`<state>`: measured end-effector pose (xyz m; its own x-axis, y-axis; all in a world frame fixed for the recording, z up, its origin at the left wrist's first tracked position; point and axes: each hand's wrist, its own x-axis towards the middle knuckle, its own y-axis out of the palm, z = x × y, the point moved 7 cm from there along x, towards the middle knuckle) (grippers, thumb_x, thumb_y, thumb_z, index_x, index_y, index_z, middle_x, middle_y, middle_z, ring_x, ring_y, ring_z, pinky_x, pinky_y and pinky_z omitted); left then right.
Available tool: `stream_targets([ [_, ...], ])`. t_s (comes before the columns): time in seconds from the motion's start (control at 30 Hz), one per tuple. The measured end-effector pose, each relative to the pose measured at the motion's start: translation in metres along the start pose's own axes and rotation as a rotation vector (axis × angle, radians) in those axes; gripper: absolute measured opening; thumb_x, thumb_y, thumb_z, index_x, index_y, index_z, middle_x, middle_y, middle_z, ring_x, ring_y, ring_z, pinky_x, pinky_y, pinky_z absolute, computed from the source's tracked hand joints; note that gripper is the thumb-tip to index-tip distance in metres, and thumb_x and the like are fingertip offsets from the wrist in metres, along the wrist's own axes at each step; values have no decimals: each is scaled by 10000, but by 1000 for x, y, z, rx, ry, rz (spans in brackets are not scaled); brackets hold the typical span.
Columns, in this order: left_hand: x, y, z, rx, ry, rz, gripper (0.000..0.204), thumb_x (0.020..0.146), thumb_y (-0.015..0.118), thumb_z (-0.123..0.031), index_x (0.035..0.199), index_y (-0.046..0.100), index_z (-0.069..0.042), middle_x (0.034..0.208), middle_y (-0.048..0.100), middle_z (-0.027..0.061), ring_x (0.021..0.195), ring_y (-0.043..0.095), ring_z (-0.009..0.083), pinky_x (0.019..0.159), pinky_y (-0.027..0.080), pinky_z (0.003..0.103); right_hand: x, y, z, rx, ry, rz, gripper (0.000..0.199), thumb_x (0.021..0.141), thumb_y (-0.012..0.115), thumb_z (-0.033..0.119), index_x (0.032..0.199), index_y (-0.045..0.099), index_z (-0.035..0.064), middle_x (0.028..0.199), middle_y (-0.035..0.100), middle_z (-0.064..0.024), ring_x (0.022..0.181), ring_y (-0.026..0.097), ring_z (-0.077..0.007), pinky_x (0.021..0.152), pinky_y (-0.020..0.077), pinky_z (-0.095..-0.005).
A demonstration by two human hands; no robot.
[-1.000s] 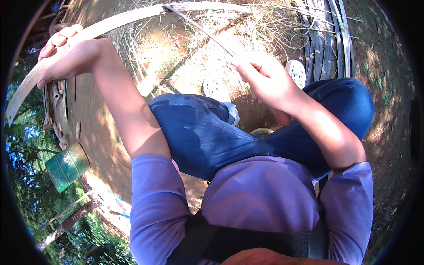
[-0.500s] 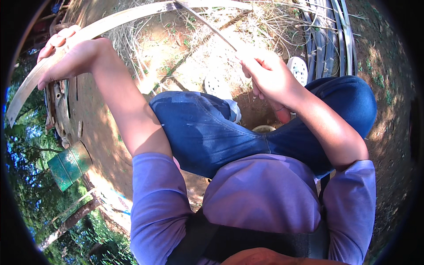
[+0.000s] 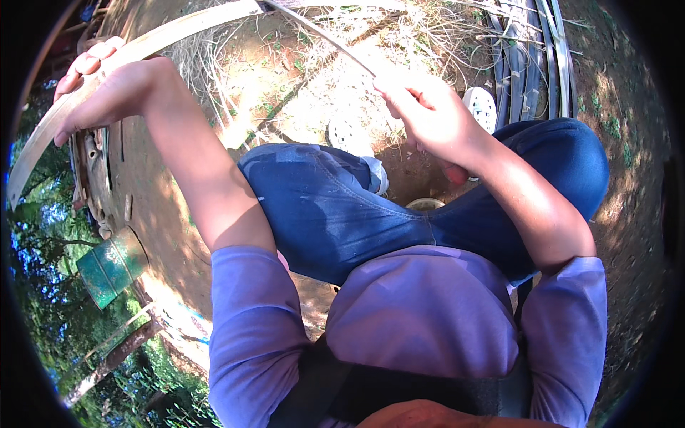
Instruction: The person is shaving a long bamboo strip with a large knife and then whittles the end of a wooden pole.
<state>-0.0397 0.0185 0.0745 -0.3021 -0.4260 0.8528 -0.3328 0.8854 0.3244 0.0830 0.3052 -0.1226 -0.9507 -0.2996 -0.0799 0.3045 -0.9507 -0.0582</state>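
Note:
A long, pale, flat strip that looks like split bamboo [image 3: 189,32] arcs across the top left, bent by the lens. My left hand [image 3: 107,89] is closed round it near its left end, thumb below and fingertips over the far edge. In my right hand [image 3: 439,118], closed in a fist, is a knife [image 3: 328,36] with a long, narrow, dark blade. The blade slants up and left, and its far part meets the strip near the top edge. The knife's handle is hidden inside my fingers.
Thin shavings [image 3: 414,32] litter the ground beyond my feet. Several long dark strips [image 3: 524,64] lie at the far right. Two white perforated clogs [image 3: 479,107] are below my knees. A green drum [image 3: 110,267] stands at left, near cut poles [image 3: 91,150].
My right hand and the knife have shifted a little left, so the blade meets the strip further left. My left hand and the strip have moved slightly left too.

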Motion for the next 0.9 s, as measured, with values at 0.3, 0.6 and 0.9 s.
stream_targets([
  [0.3, 5, -8, 7, 17, 2, -5, 699, 873, 90, -777, 796, 362, -137, 620, 353, 36, 501, 296, 148, 435, 282, 247, 0, -2, -11, -19, 18, -7, 261, 1000, 490, 300, 907, 556, 65, 683, 474, 34, 499, 478, -40, 457, 410, -217],
  [0.6, 9, -17, 12, 12, -4, -46, 682, 893, 97, -751, 795, 350, -125, 616, 362, 48, 501, 299, 154, 434, 291, 256, 3, -4, -31, 33, 281, 12, 299, 992, 503, 332, 889, 564, 57, 679, 490, 28, 479, 472, -53, 457, 416, -205],
  [0.9, 9, -15, 11, 27, 16, -45, 678, 888, 121, -762, 788, 352, -132, 610, 339, 28, 502, 296, 151, 422, 281, 247, 10, -8, -33, -13, 324, -19, 292, 998, 490, 329, 919, 584, 64, 641, 466, 53, 466, 462, -41, 442, 407, -209],
])
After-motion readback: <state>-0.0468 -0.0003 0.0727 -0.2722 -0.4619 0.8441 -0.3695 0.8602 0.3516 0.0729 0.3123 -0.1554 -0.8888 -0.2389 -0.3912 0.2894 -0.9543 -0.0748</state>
